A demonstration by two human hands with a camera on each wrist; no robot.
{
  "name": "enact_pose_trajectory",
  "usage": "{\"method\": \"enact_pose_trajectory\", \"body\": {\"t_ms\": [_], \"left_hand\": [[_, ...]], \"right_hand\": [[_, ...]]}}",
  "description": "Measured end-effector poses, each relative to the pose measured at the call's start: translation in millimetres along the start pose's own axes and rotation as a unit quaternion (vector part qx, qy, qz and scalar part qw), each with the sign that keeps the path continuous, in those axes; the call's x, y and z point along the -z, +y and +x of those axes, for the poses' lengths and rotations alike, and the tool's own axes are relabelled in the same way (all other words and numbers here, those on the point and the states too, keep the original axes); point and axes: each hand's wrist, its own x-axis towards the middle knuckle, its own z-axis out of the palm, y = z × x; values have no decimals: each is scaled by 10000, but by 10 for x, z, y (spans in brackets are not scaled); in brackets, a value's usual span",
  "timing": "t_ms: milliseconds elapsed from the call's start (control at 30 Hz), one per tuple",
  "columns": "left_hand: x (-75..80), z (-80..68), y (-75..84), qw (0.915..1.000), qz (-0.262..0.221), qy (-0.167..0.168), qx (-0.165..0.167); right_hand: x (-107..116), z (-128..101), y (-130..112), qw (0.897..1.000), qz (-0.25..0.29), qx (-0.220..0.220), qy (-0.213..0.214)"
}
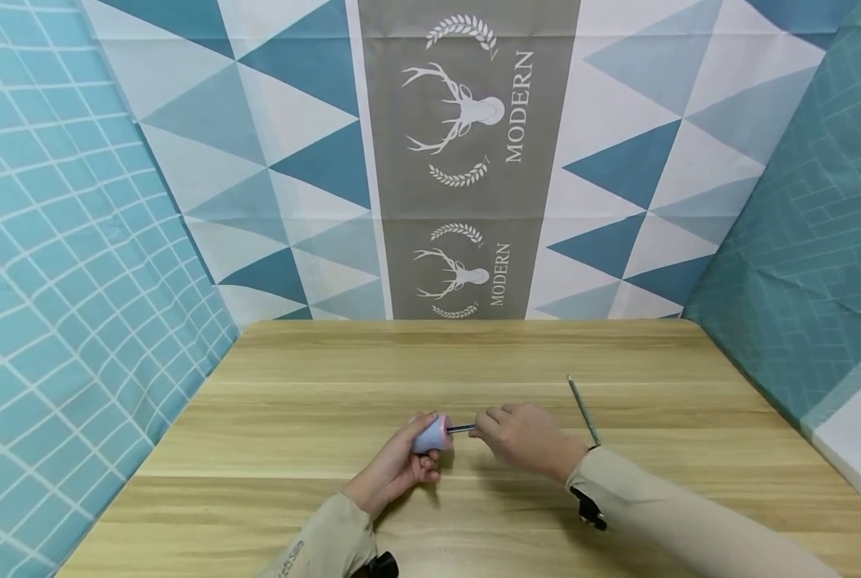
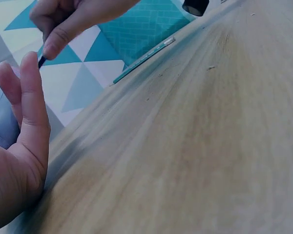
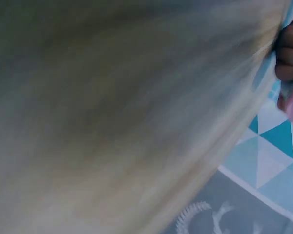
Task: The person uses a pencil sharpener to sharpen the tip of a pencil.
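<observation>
Right hand (image 1: 520,437) pinches a dark pencil (image 1: 462,429), its tip inside the pink-and-blue sharpener (image 1: 432,434) gripped by the left hand (image 1: 401,461), low centre of the wooden table (image 1: 329,385). Judged step: sharpening. Next calls for twisting while the sharpener stays steady. A spare pencil (image 1: 584,410) lies at 3 o'clock.

The head view is bright and sharp, with soft, even light. Small soft shadows lie under the hands on the light wooden table (image 1: 473,361). Straight lines bend near the picture's edges. The left wrist view is dimmer and a bit blurry. The right wrist view is very blurry and dark.
</observation>
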Motion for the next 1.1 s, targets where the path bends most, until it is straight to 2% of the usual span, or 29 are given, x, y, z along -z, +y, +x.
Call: {"method": "enact_pose_trajectory", "body": {"t_ms": [33,67,100,133,167,200,233,333,433,467,500,533,567,600,633,667,700,733,767,833,867,933,967,1000,1033,1067,1100], "left_hand": [[-2,2,-1,10000,-31,0,-23],[-5,5,-3,10000,-45,11,-37],[-11,2,-4,10000,-45,8,-60],[-17,2,-6,10000,-28,22,-78],[-23,1,-7,9999,2,28,-102],[-28,0,-7,9999,38,25,-121],[-32,-1,-8,9999,86,14,-137],[-35,-3,-2,9997,173,-22,-154],[-25,-11,7,9993,314,-57,-173],[-20,-14,10,9990,397,-74,-178],[-16,-16,13,9986,485,-88,-183],[-13,-18,15,9982,568,-89,-182],[-9,-18,15,9977,645,-99,-184],[-8,-17,16,9972,710,-110,-187],[-8,-14,17,9970,744,-113,-194],[-10,-11,17,9970,743,-113,-200],[-13,-7,16,9971,719,-94,-212],[-13,-1,13,9973,694,-75,-230],[-16,2,10,9975,666,-57,-239],[-22,6,3,9978,612,-39,-241],[-24,6,-1,9980,585,-46,-229],[-26,5,-6,9980,591,-114,-211],[-29,5,-7,9979,589,-166,-202],[-28,7,-8,9979,583,-216,-206],[-27,9,-8,9979,565,-248,-219],[-24,10,-7,9978,552,-265,-242],[-21,12,-6,9979,534,-266,-270]], "right_hand": [[-2,5,-21,9985,362,-346,-205],[2,9,-38,9929,784,-759,-471],[7,15,-50,9817,1263,-1217,-747],[28,32,-56,9636,1760,-1704,-1066],[49,52,-56,9384,2280,-2207,-1367],[71,76,-48,9043,2858,-2722,-1628],[88,98,-34,8634,3435,-3194,-1856],[123,144,30,7219,4837,-4359,-2343],[114,134,91,5824,5648,-5081,-2893],[103,122,108,5394,5818,-5225,-3124],[87,106,123,5008,5948,-5322,-3349],[73,91,136,4664,6063,-5384,-3535],[58,75,148,4384,6131,-5422,-3713],[43,60,160,4176,6191,-5429,-3841],[36,51,170,4145,6227,-5408,-3847],[35,43,178,4265,6220,-5372,-3776],[40,38,185,4509,6178,-5302,-3660],[52,34,190,4847,6100,-5201,-3499],[67,32,194,5246,5990,-5050,-3332],[108,27,202,6288,5575,-4532,-2973],[131,28,205,6764,5339,-4206,-2838],[175,31,213,7780,4666,-3367,-2523],[190,31,216,8262,4221,-2888,-2364],[202,28,219,8697,3705,-2420,-2186],[207,26,220,9053,3197,-1968,-1989],[208,26,219,9349,2645,-1553,-1785],[200,22,216,9584,2098,-1156,-1555]]}}
